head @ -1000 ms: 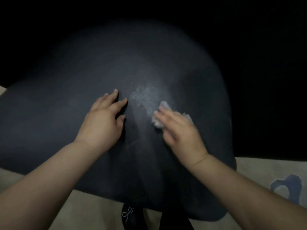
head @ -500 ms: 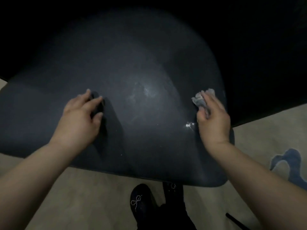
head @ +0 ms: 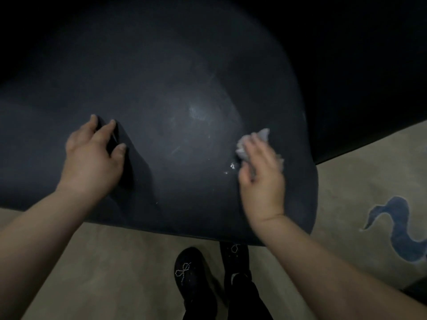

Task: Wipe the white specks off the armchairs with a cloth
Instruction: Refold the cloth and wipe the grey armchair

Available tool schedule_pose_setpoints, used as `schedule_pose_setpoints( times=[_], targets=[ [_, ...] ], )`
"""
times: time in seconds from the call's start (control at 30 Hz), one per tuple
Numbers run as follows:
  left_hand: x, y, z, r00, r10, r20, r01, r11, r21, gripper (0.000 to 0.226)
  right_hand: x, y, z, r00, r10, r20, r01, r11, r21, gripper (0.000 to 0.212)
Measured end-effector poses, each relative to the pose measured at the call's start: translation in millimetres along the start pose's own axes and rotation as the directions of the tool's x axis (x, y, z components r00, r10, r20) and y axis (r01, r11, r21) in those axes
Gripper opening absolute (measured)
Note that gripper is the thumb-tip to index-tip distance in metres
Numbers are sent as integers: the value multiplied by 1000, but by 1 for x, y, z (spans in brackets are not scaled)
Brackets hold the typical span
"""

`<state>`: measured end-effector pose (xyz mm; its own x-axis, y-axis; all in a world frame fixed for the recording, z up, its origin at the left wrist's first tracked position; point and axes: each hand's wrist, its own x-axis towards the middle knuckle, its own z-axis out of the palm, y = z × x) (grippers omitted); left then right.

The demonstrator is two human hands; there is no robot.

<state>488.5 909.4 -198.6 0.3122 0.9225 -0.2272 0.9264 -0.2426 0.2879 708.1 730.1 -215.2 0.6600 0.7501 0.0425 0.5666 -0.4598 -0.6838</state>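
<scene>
A dark blue-grey armchair (head: 161, 88) fills the upper and middle view. A faint whitish smear (head: 198, 112) marks its surface, and a few white specks (head: 231, 166) lie lower right of it. My right hand (head: 261, 176) presses a crumpled pale cloth (head: 258, 139) onto the chair right beside those specks, near the chair's right edge. Motion blurs the hand. My left hand (head: 92, 158) rests on the chair to the left, its fingers digging into the upholstery and raising a fold.
Beige carpet (head: 104, 262) lies below the chair, with a blue curved pattern (head: 399, 227) at the right. My dark shoes (head: 194, 280) stand just in front of the chair's lower edge. The background beyond the chair is black.
My right hand swept the cloth from the whitish smear to the chair's right edge, then slightly back left beside the specks. My left hand shifted left and pinched the upholstery.
</scene>
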Motion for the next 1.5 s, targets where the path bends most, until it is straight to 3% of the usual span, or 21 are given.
schedule_pose_setpoints(
  times=[0.13,0.3,0.4,0.5,0.6,0.73,0.8,0.93,1.0,1.07,1.13,1.2,1.3,1.33,1.37,1.4,1.47,1.5],
  targets=[
    [-3,4,4,1000,-6,-9,5,1000,-10,56,-12,-31,26,982,-153,114,149,988,47,50],
    [-4,5,2,1000,-6,16,7,1000,-10,59,7,-2,-2,994,96,-51,-96,995,14,52],
    [-7,5,1,998,12,54,-12,1000,7,64,-19,-32,24,997,2,75,5,996,-85,54],
    [-7,4,-2,997,16,72,-14,1000,-25,62,-28,-56,46,981,-90,172,90,996,8,51],
    [-9,2,-5,999,11,36,-8,997,-83,56,-2,-42,33,971,-175,163,177,984,6,51],
    [-20,0,-4,1000,15,-18,-17,991,-135,52,28,-31,27,988,-50,146,69,990,-124,56],
    [-29,2,-2,999,35,-16,-37,989,-146,52,11,-47,44,961,-148,234,184,973,-142,57],
    [-46,-1,1,998,59,-2,-58,987,-148,53,-5,-59,52,824,-392,408,428,904,4,58],
    [-53,-8,2,999,46,-2,-46,987,-154,52,27,-56,51,860,-390,329,416,909,-9,54],
    [-57,-15,3,1000,25,-8,-26,987,-158,52,68,-59,56,952,-229,202,250,965,-80,54],
    [-59,-21,4,1000,4,-13,-5,988,-156,52,78,-67,68,970,-152,190,184,969,-166,56],
    [-60,-25,5,1000,-9,-15,6,988,-157,52,48,-76,78,908,-287,304,341,930,-139,58],
    [-63,-25,5,1000,-5,-21,1,987,-158,53,-7,-76,69,697,-488,525,557,830,33,59],
    [-64,-24,6,1000,-6,-26,2,987,-163,52,-3,-73,65,656,-529,539,589,805,74,58],
    [-65,-24,7,999,-8,-33,2,985,-173,52,13,-69,63,666,-553,500,603,794,76,56],
    [-66,-24,8,999,-9,-45,0,983,-186,51,35,-68,63,730,-533,427,574,818,39,53],
    [-67,-26,10,997,-8,-78,-8,980,-198,50,91,-72,67,895,-360,264,392,917,-77,51],
    [-67,-26,12,996,-11,-92,-7,980,-199,50,110,-75,71,933,-272,237,303,947,-105,52]
  ],
)
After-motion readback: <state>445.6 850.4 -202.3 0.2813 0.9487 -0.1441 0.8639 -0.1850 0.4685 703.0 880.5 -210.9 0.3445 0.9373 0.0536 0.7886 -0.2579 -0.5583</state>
